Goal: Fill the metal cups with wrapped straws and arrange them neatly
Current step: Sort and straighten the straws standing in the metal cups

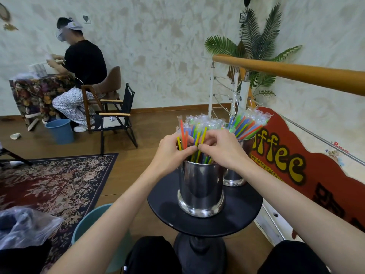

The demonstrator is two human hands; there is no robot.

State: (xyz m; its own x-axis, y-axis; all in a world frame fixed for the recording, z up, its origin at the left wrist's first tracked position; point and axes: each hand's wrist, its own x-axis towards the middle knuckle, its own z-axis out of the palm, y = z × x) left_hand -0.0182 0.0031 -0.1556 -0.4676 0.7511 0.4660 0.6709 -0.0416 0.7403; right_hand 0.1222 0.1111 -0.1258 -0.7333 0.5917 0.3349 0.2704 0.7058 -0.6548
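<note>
Head view: both hands are closed around the bundle of wrapped straws (194,135) that stands in the near metal cup (200,186). The left hand (173,150) is curled against the bundle's left side, thumb and fingers pinched on the stalks; the right hand (219,147) is clasped on the right side, fingertips meeting the left hand's just above the rim. The grip appears intended to gather the straws upright and even them out — a tidying step, judged from the cup being already well filled. The straws are held low, near the rim, presumably so that the loose wrapper tops are not crushed.

Two metal cups are counted on the round black tabletop (167,210). The far metal cup (237,175) stands just behind and to the right of the near one, close beside it; its own straws (247,123) lean outward to the right and are not touched by either hand. An exact straw count cannot be made — the stalks overlap. A teal bin (88,220) stands on the floor beside the pedestal.
</note>
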